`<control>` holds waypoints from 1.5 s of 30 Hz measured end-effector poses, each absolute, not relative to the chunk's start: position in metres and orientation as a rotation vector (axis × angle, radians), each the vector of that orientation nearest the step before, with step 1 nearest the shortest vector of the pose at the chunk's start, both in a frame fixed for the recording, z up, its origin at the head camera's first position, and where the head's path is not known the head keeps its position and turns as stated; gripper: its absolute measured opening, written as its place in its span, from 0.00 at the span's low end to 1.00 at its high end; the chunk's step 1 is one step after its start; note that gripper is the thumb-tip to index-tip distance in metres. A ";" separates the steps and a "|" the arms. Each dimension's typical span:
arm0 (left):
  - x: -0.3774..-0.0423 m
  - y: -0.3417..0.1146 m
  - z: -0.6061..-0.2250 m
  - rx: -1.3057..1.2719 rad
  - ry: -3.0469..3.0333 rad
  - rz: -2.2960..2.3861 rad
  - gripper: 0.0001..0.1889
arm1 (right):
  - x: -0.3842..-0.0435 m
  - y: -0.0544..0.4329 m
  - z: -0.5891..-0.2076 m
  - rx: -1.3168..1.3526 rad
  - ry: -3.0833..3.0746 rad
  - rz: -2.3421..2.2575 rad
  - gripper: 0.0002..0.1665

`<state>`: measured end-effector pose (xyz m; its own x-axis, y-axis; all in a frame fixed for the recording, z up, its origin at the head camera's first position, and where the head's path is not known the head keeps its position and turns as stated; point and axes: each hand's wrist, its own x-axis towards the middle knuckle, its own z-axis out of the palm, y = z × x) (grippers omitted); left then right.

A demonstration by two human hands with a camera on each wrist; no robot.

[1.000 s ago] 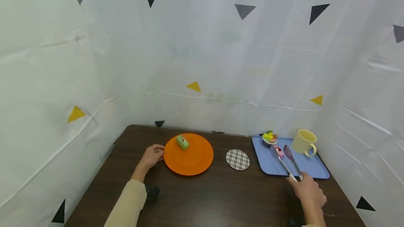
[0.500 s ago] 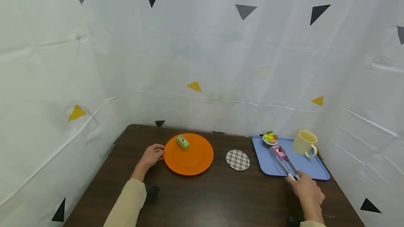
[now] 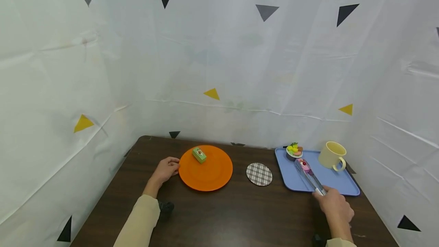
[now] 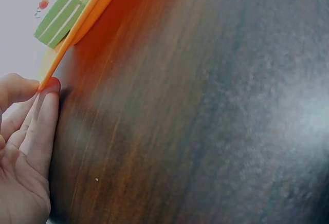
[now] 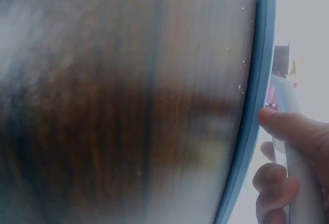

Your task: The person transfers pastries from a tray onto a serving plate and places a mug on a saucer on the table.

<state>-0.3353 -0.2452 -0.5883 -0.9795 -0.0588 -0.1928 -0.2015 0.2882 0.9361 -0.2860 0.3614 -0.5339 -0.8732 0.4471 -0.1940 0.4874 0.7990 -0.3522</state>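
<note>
My left hand (image 3: 166, 170) pinches the left rim of an orange plate (image 3: 209, 176) between thumb and fingers, as the left wrist view shows. A green cake slice (image 3: 199, 155) with a small topping sits near the plate's upper left. On the right, my right hand (image 3: 334, 205) grips a pair of tongs (image 3: 317, 185) with pale handles. Their tips lie on either side of a pink cake slice (image 3: 303, 164) on the blue tray (image 3: 334, 180). Whether both tips touch the slice is too small to tell.
Behind the pink slice stands a small dark cup of colourful food (image 3: 294, 151). A yellow mug (image 3: 332, 155) occupies the tray's back right. Between plate and tray lies a round plaid coaster (image 3: 259, 174). A white curtain (image 3: 240, 56) hangs behind the dark wooden table (image 3: 240, 216).
The tongs' arms have drawn together around the pink cake slice; their tips were wider apart a second ago. My left hand and the plate have stayed in place.
</note>
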 end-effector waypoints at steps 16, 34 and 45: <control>-0.334 -0.243 -0.585 -0.262 2.417 1.796 0.22 | -0.288 0.362 -0.536 0.775 2.876 -0.589 0.41; -0.333 -0.242 -0.584 -0.281 2.421 1.806 0.23 | -0.282 0.363 -0.527 0.723 2.873 -0.575 0.43; -0.331 -0.243 -0.582 -0.219 2.381 1.848 0.22 | -0.272 0.357 -0.518 0.685 2.855 -0.600 0.43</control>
